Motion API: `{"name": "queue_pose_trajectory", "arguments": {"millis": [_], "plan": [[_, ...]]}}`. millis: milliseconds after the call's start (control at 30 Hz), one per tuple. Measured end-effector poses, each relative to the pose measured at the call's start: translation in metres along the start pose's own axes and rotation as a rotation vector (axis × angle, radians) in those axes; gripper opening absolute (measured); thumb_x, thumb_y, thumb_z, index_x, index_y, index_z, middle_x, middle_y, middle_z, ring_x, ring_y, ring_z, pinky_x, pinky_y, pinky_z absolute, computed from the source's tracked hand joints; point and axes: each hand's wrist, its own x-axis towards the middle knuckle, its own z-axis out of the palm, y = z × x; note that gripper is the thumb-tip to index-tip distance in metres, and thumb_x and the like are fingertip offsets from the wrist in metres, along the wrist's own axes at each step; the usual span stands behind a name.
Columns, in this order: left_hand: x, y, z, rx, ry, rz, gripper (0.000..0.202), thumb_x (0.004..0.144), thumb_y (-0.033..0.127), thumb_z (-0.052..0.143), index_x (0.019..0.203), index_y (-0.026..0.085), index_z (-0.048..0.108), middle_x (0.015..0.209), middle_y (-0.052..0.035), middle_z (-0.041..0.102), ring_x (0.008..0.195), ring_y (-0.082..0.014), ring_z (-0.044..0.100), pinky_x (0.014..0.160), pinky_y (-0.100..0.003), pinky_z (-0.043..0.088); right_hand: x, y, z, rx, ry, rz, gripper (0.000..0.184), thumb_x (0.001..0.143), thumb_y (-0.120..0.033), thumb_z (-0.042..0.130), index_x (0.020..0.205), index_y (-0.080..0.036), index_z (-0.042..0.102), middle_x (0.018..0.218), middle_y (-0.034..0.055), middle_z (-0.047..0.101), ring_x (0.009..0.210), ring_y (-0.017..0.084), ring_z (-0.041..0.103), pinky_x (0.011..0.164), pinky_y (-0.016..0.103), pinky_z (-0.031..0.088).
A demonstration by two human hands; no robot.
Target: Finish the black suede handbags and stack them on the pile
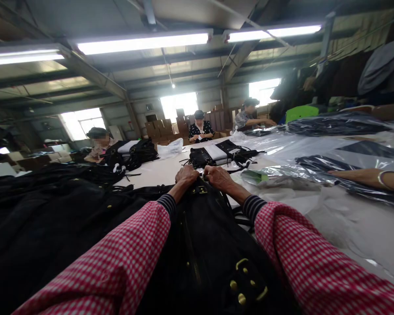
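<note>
A black garment (213, 227) lies lengthwise in front of me, with a zip along it and gold-coloured buckles and studs at its near end. At its far end, my left hand (186, 175) has its fingers closed on the black cloth beside a small gold buckle. Just to the right, my right hand (218, 178) pinches the same end; its fingertips partly hide what is between them. A folded black garment with a white paper band (216, 153) lies just beyond my hands. More black garments (52, 214) are heaped on my left.
Another banded black bundle (131, 152) lies at the far left of the white table (147, 168). Plastic-wrapped dark garments (338, 123) and loose clear film (331, 214) cover the right side. A co-worker's arm (367, 177) reaches in there. Several people sit around the table.
</note>
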Motion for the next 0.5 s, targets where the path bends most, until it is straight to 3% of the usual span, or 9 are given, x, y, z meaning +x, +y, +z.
{"name": "queue_pose_trajectory", "arguments": {"millis": [133,267,500], "plan": [[-0.002,-0.002,0.006,-0.034,0.091,-0.02,0.021,0.087,0.033,0.06,0.085,0.016,0.073,0.098,-0.0137,0.073,0.101,-0.0278,0.068,0.079,-0.034,0.051,-0.002,0.0,-0.019,-0.047,-0.089,-0.1,0.028,0.09,-0.017,0.055,0.106,-0.02,0.077,0.103,0.0112,0.077,0.1,0.025,0.069,0.078,0.027,0.043],[-0.009,0.004,0.015,-0.072,0.127,-0.004,0.021,0.08,0.033,0.058,0.08,0.019,0.074,0.094,-0.0124,0.074,0.099,-0.0286,0.068,0.076,-0.033,0.048,-0.019,0.004,-0.033,-0.074,-0.12,-0.148,0.023,0.088,-0.02,0.059,0.099,-0.02,0.08,0.098,0.0103,0.077,0.096,0.025,0.07,0.077,0.027,0.043],[-0.004,0.004,0.018,-0.157,0.108,-0.009,0.021,0.077,0.036,0.06,0.076,0.019,0.071,0.09,-0.011,0.071,0.095,-0.0271,0.066,0.075,-0.032,0.047,-0.028,0.011,-0.028,-0.121,-0.058,-0.123,0.027,0.092,-0.021,0.054,0.106,-0.018,0.077,0.104,0.0138,0.076,0.102,0.027,0.069,0.083,0.03,0.045]]}}
